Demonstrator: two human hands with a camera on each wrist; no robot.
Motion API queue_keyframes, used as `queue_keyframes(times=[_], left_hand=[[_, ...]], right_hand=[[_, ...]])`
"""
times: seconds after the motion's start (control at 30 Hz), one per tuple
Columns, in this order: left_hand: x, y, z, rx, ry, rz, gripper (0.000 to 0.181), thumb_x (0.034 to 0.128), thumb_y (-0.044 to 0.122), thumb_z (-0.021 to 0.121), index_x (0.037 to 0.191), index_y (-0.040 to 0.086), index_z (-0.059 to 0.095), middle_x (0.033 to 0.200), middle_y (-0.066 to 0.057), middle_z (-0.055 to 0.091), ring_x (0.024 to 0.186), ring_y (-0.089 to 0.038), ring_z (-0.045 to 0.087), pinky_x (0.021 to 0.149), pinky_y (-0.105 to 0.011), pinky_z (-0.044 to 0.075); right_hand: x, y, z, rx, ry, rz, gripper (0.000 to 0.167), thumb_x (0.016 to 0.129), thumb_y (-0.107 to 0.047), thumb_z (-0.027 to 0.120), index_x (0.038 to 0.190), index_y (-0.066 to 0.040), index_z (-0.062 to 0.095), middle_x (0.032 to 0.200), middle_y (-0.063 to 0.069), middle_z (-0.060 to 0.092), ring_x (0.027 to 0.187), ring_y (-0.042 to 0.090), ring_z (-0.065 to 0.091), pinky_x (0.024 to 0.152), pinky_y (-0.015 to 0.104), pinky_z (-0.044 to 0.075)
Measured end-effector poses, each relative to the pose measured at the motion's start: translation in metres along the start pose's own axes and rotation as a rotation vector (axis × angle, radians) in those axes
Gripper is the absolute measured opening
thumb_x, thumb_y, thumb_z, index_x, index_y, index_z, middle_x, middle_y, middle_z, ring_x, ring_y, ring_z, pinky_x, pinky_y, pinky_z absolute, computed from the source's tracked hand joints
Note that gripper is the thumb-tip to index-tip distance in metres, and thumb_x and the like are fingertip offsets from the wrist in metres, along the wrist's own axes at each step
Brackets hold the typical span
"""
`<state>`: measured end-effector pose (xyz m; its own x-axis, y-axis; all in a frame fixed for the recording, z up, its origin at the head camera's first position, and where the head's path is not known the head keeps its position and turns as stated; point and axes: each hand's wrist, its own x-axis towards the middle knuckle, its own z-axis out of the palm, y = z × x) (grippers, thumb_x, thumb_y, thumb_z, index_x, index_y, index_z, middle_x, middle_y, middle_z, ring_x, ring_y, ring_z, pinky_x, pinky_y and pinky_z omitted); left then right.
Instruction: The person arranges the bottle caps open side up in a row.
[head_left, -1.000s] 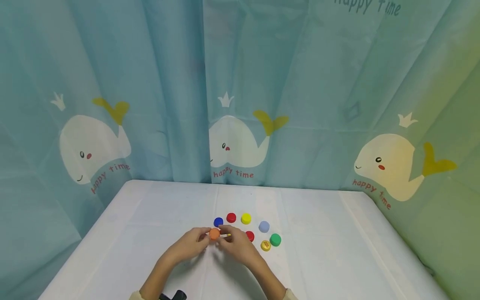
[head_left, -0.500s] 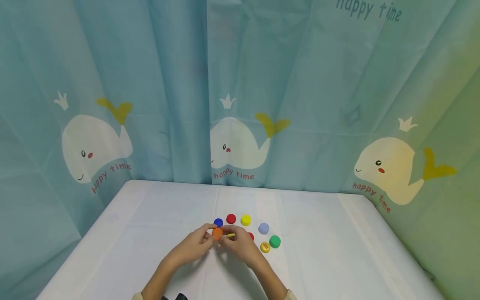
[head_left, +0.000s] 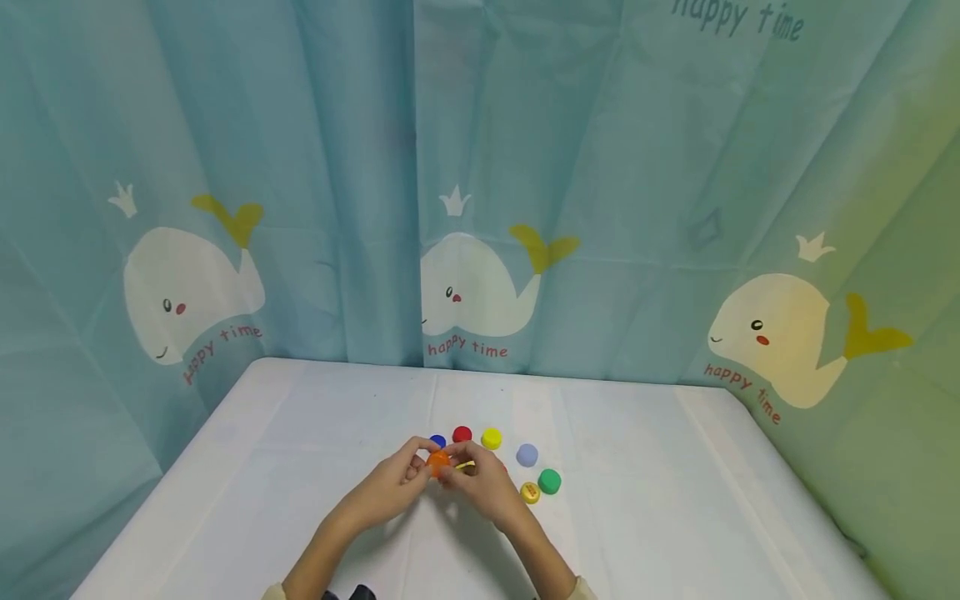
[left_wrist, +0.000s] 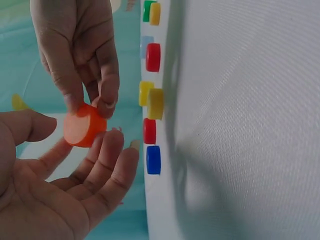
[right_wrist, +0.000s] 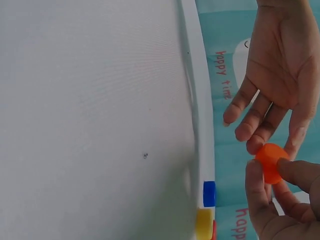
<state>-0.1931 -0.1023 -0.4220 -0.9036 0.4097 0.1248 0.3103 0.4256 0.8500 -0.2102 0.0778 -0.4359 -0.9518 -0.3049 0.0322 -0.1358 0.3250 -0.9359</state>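
Observation:
An orange bottle cap is held above the white table. My right hand pinches it between thumb and fingers, as the right wrist view shows at the orange cap. My left hand is on the cap's other side. Its fingers are loosely bent near or against the cap. In the left wrist view, the left thumb stands apart from the cap. Just behind the hands lie a blue cap and a red cap. A yellow cap and another red one are partly hidden by the right hand.
Farther right on the table are a yellow cap, a pale blue cap, a green cap and a gold-yellow printed cap. A black object shows at the near edge. A whale-print curtain hangs behind.
The orange cap has moved slightly right and up in the head view, both hands along with it. Its face has been turned. The caps on the table keep their places.

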Motion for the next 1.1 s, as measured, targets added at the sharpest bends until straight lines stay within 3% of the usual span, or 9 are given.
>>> queue_keyframes(times=[0.27,0.5,0.7,0.9,1.1], left_hand=[[0.001,0.004,-0.001,-0.081,0.050,0.015,0.022,0.0989,0.023,0.050,0.115,0.009,0.053,0.088,-0.010,0.062,0.079,-0.028,0.061,0.067,-0.030,0.049],[0.001,0.011,-0.001,-0.167,0.105,0.043,0.023,0.0975,0.029,0.052,0.101,0.006,0.054,0.088,-0.006,0.063,0.080,-0.030,0.062,0.071,-0.035,0.052],[0.001,0.011,0.001,-0.159,0.096,0.036,0.022,0.0964,0.027,0.055,0.097,0.005,0.054,0.087,-0.004,0.062,0.081,-0.028,0.062,0.069,-0.032,0.053],[-0.002,0.010,-0.001,-0.133,0.111,0.025,0.019,0.0941,0.028,0.059,0.092,0.009,0.056,0.083,-0.003,0.062,0.078,-0.023,0.061,0.065,-0.030,0.048],[-0.003,0.009,-0.001,-0.121,0.094,0.058,0.016,0.0911,0.026,0.064,0.092,0.011,0.057,0.087,0.001,0.061,0.083,-0.017,0.061,0.067,-0.030,0.049]], right_hand=[[-0.004,-0.011,-0.013,0.043,-0.079,-0.074,0.022,0.088,-0.013,0.067,0.106,-0.003,0.060,0.099,0.005,0.061,0.084,0.020,0.065,0.076,0.028,0.052],[-0.009,-0.020,-0.023,0.012,-0.088,-0.111,0.022,0.086,-0.016,0.071,0.101,-0.004,0.061,0.101,0.004,0.060,0.089,0.021,0.065,0.077,0.029,0.052],[-0.010,-0.019,-0.024,0.034,-0.133,-0.114,0.021,0.086,-0.013,0.070,0.100,-0.002,0.060,0.099,0.005,0.061,0.086,0.021,0.065,0.075,0.028,0.053],[-0.011,-0.019,-0.026,0.059,-0.204,-0.133,0.024,0.088,-0.021,0.068,0.103,-0.003,0.059,0.097,0.005,0.064,0.086,0.021,0.067,0.077,0.029,0.052],[-0.012,-0.020,-0.028,-0.003,-0.194,-0.154,0.019,0.089,-0.017,0.067,0.101,-0.003,0.061,0.097,0.003,0.063,0.087,0.019,0.066,0.077,0.028,0.052]])
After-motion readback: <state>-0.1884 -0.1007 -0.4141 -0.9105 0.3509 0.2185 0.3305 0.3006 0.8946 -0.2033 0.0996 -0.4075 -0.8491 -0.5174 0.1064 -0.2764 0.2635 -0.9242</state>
